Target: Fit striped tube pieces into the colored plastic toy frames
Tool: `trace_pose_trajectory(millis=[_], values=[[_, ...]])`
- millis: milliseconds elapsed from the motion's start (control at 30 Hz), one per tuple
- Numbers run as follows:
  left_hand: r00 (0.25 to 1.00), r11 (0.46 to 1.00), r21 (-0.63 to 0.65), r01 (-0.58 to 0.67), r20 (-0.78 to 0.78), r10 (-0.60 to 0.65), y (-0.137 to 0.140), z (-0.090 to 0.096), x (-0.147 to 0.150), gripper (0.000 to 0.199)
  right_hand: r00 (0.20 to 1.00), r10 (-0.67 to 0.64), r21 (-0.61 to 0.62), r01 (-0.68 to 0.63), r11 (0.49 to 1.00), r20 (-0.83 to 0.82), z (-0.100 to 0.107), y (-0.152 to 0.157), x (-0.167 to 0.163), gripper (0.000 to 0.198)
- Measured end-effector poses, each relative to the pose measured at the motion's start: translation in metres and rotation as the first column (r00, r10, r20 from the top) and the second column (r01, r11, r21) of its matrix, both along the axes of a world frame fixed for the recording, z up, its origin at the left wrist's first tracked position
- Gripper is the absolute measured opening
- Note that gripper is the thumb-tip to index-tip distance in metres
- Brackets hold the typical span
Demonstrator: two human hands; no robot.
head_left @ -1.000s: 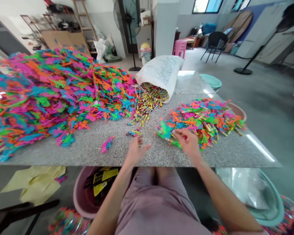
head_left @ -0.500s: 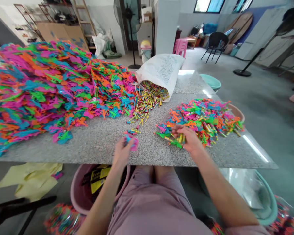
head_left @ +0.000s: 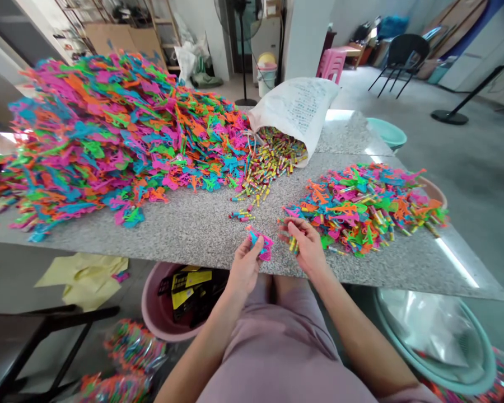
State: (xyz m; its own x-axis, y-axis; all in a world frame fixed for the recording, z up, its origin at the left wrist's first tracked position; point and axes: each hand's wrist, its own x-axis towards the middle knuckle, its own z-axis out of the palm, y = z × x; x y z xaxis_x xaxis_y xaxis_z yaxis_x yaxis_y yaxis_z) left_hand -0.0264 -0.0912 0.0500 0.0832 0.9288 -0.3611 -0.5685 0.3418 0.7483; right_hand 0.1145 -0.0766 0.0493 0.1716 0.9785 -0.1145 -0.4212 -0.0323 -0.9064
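Note:
My left hand (head_left: 244, 270) pinches small pink and blue plastic toy pieces (head_left: 266, 246) between thumb and fingers, just above the table's front part. To its right, my right hand (head_left: 311, 252) is curled round several small yellow-banded tubes (head_left: 293, 245), its fingertips pointing towards the left hand. Beside the right hand lies a mixed heap of bright plastic pieces and tubes (head_left: 357, 207). A few loose tubes (head_left: 241, 215) rest on the stone table (head_left: 193, 229) beyond my left hand. Many more banded tubes (head_left: 273, 159) spill from a white sack (head_left: 298, 109).
A much larger heap of coloured plastic pieces (head_left: 121, 134) covers the table's left side. Below the front edge stand a pink tub (head_left: 151, 313) with black and yellow items and a green basin (head_left: 485, 358) with clear plastic bags. A dark chair (head_left: 12, 336) stands at lower left.
My right hand has drawn away from the right heap towards my left hand, keeping the tubes. My left hand still pinches the plastic pieces, now raised more into sight. The whole view has shifted.

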Motion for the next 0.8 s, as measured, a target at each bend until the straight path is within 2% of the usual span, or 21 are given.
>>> trace_pose_trajectory(millis=[100, 167, 400, 567, 700, 800], values=[[0.999, 1.000, 0.003, -0.016, -0.037, 0.016, 0.002, 0.001, -0.004, 0.028, 0.955, 0.112, 0.017, -0.121, 0.993, 0.275, 0.004, -0.011, 0.006, 0.024], [0.998, 1.000, 0.023, 0.000, -0.065, 0.002, 0.001, 0.001, -0.003, 0.028, 0.919, 0.137, 0.009, -0.151, 0.989, 0.371, 0.004, -0.018, 0.005, 0.028], [0.994, 0.997, 0.075, 0.032, -0.104, -0.024, -0.001, 0.000, -0.001, 0.025, 0.908, 0.108, 0.034, -0.133, 0.991, 0.404, -0.001, -0.027, -0.002, 0.024], [0.985, 0.987, 0.155, 0.035, -0.171, -0.008, 0.003, -0.005, -0.002, 0.023, 0.843, 0.143, 0.065, -0.206, 0.976, 0.519, -0.004, -0.027, 0.006, 0.025], [0.987, 0.986, 0.167, -0.001, -0.160, 0.028, 0.001, -0.013, 0.011, 0.024, 0.780, 0.123, 0.072, -0.211, 0.975, 0.614, -0.010, -0.027, 0.001, 0.025], [0.972, 0.971, 0.216, 0.101, -0.231, -0.049, 0.017, -0.023, 0.013, 0.027, 0.743, 0.077, 0.105, -0.195, 0.975, 0.665, -0.004, -0.026, 0.010, 0.028]])
